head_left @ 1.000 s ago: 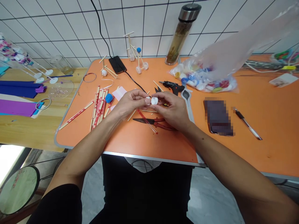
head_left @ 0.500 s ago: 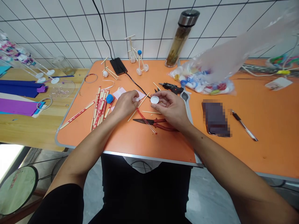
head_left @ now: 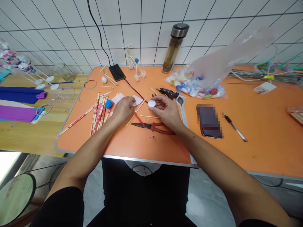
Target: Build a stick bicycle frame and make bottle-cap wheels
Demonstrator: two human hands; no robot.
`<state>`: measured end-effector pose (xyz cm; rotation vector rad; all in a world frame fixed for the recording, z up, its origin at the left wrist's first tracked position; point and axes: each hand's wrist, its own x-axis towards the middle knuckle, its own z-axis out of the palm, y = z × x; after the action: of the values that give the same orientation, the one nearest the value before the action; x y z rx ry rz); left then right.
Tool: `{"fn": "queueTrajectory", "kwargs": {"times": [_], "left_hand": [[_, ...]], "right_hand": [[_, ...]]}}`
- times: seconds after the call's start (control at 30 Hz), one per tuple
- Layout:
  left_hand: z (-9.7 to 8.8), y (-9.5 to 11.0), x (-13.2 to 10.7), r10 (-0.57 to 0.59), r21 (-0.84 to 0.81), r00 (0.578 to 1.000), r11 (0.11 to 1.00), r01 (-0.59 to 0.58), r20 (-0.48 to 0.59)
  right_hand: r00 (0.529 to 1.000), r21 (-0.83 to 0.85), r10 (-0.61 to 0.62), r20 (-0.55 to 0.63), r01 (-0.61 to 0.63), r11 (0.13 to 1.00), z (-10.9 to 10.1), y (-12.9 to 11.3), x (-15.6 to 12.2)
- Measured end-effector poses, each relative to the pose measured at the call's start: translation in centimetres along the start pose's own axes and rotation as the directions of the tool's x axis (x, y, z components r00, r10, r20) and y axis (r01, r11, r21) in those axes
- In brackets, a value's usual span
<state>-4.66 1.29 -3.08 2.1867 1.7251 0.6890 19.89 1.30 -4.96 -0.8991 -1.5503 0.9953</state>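
My right hand [head_left: 165,111] pinches a white round bottle cap [head_left: 151,103] between thumb and fingers, its flat face turned up toward me. To its left, my left hand [head_left: 125,108] is closed, fingertips together over pale pink paper [head_left: 137,101]; whatever they hold is hidden. Thin wooden sticks [head_left: 148,116] lie between and below the hands. Long-nose pliers [head_left: 152,126] with red handles rest under my right wrist, a clear and red plastic strip [head_left: 146,126] across their jaws. Beyond my right hand is a black glue gun [head_left: 168,93].
Left of my hands are paper-wrapped chopsticks [head_left: 100,113] and a blue ball [head_left: 108,104]. Small stick models with wheels [head_left: 140,75] stand near the wall. A glass bottle [head_left: 174,52], a plastic bag of coloured caps [head_left: 201,83], a phone [head_left: 209,121] and a pen [head_left: 235,127] are further right.
The view has shifted, moving everything slightly left. Both hands keep nearly the same pose, and the white bottle cap stays in my right hand.
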Motion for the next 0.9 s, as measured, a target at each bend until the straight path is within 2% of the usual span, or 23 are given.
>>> {"fn": "queueTrajectory", "kwargs": {"times": [0.1,0.17,0.23,0.27,0.3,0.37,0.43,0.5,0.57,0.67,0.73,0.8,0.83,0.9], "left_hand": [[-0.1,0.0,0.0,-0.001,0.014,1.0,1.0,0.0,0.016],[-0.4,0.4,-0.1,0.007,-0.015,0.999,1.0,-0.008,-0.031],[-0.7,1.2,-0.3,-0.007,-0.142,0.993,0.99,-0.009,-0.115],[-0.9,1.7,-0.3,-0.031,-0.264,0.991,0.965,-0.005,-0.133],[-1.0,2.2,-0.4,-0.051,-0.413,0.993,0.911,0.002,-0.108],[-1.1,3.3,-0.5,-0.041,-0.689,0.999,0.724,0.041,0.017],[-0.9,4.1,-0.6,0.001,-0.823,0.994,0.561,0.092,0.112],[-0.6,4.5,-0.7,0.001,-0.857,0.991,0.502,0.114,0.132],[-0.4,4.5,-0.7,-0.037,-0.855,0.994,0.506,0.111,0.106],[-1.0,4.1,-0.4,-0.132,-0.867,0.989,0.484,0.118,0.061],[-1.8,3.8,-0.1,-0.224,-0.899,0.973,0.414,0.142,0.051],[-2.6,3.5,0.2,-0.305,-0.922,0.951,0.352,0.163,0.052],[-2.9,3.5,0.3,-0.329,-0.929,0.943,0.33,0.168,0.053],[-3.2,3.5,0.4,-0.347,-0.938,0.935,0.297,0.179,0.068]], "right_hand": [[0.999,-0.015,-0.024,-0.023,0.023,1.0,-0.3,0.2,0.1],[1.0,-0.011,-0.02,-0.021,0.02,1.0,-0.4,0.1,0.2],[1.0,0.018,-0.011,-0.012,0.011,1.0,-0.3,-0.2,0.3],[1.0,0.033,-0.009,-0.007,0.009,0.999,-0.2,-0.3,0.3],[1.0,0.042,-0.015,-0.001,0.015,0.999,0.0,-0.5,0.2],[0.999,0.037,-0.052,0.016,0.052,0.998,0.7,-0.9,0.0],[0.994,0.012,-0.106,0.032,0.106,0.994,1.5,-1.1,-0.4],[0.989,-0.033,-0.137,0.05,0.138,0.99,2.2,-1.3,-0.7],[0.987,-0.101,-0.132,0.094,0.141,0.985,2.2,-1.7,-0.8],[0.981,-0.206,-0.142,0.135,0.168,0.964,0.4,-2.6,-0.1],[0.979,-0.265,-0.202,-0.003,0.194,0.944,-1.9,-3.3,0.8],[0.942,-0.289,-0.271,-0.196,0.209,0.934,-4.3,-3.9,1.8],[0.921,-0.294,-0.292,-0.258,0.213,0.932,-5.4,-4.1,2.2],[0.905,-0.294,-0.294,-0.306,0.204,0.934,-7.0,-4.4,2.8]]}}
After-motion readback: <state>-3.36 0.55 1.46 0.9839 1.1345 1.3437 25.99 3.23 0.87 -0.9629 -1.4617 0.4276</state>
